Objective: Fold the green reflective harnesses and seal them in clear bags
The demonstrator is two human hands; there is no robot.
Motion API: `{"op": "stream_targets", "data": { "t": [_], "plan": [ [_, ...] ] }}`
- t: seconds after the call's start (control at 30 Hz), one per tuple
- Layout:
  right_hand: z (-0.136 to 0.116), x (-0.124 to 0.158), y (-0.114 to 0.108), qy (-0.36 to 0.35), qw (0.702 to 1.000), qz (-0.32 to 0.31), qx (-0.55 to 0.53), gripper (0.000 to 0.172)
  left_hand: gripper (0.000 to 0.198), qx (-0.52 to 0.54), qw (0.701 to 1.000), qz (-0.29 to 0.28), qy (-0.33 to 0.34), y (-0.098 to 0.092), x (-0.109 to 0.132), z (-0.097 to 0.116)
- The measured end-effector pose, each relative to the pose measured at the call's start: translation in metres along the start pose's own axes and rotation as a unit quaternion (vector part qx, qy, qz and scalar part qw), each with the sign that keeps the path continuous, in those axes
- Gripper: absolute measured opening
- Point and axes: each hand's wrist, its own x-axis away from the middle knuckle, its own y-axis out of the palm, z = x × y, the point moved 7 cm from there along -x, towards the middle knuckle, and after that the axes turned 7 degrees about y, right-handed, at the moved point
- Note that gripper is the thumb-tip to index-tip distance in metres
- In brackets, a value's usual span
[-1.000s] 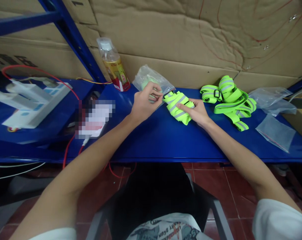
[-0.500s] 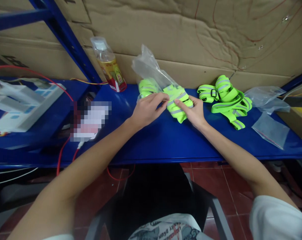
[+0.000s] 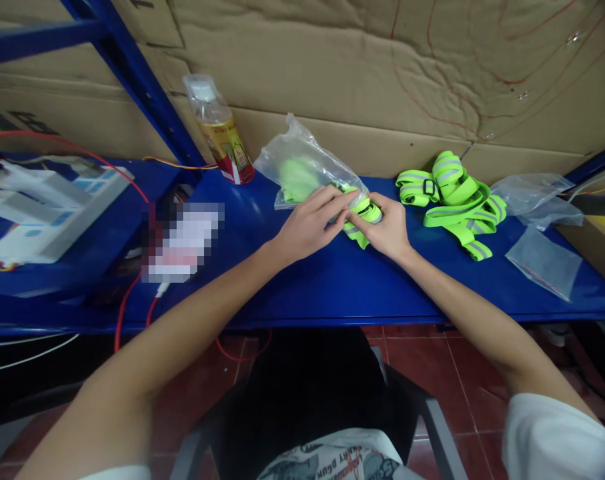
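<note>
My right hand (image 3: 388,228) is closed round a folded neon-green reflective strap (image 3: 356,235) with grey stripes. From the left, my left hand (image 3: 315,223) meets it, its fingers pinched on the edge of a clear plastic bag (image 3: 327,163) that lies over the strap's upper part. Inside that bag, farther left, another neon-green bundle (image 3: 298,179) shows through the film. Fingers hide much of the held strap. More green reflective straps (image 3: 462,200) with a black buckle lie loosely piled to the right of my right hand.
A bottle (image 3: 225,140) with red liquid stands at the back left. A phone-like blurred item (image 3: 182,243) with a red cable, and a white power strip (image 3: 57,220), are on the left. Clear bags (image 3: 545,260) and a cardboard box (image 3: 595,240) lie right on the blue table (image 3: 302,293).
The bag has come down and right, its edge now over the held strap. My left hand has shifted slightly right, closer to my right hand. Less of the strap shows.
</note>
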Motion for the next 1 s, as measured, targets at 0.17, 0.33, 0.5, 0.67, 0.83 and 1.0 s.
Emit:
{"op": "stream_targets", "data": {
  "t": [0.17,0.33,0.5,0.67,0.83,1.0],
  "plan": [
    [0.005,-0.003,-0.004,0.059,0.991,0.036,-0.117,0.047,0.038,-0.092,0.995,0.006,-0.027,-0.007,0.003,-0.007],
    [0.016,-0.003,0.001,0.118,0.973,0.048,-0.194,0.053,0.035,-0.116,0.993,0.001,-0.021,-0.005,0.006,-0.009],
    [0.025,0.001,0.010,0.132,0.964,0.040,-0.226,0.053,0.039,-0.117,0.992,-0.035,0.036,0.009,0.008,-0.001],
    [0.027,0.003,0.013,0.143,0.959,0.036,-0.240,0.053,0.037,-0.088,0.996,-0.009,-0.003,0.005,0.006,0.001],
    [0.028,0.005,0.019,0.171,0.950,0.023,-0.262,0.063,0.086,-0.045,0.998,-0.018,-0.039,0.004,0.005,0.011],
    [0.044,0.006,0.027,0.242,0.932,-0.009,-0.271,0.070,0.077,-0.015,0.995,-0.010,-0.099,0.011,0.009,0.004]
  ]
}}
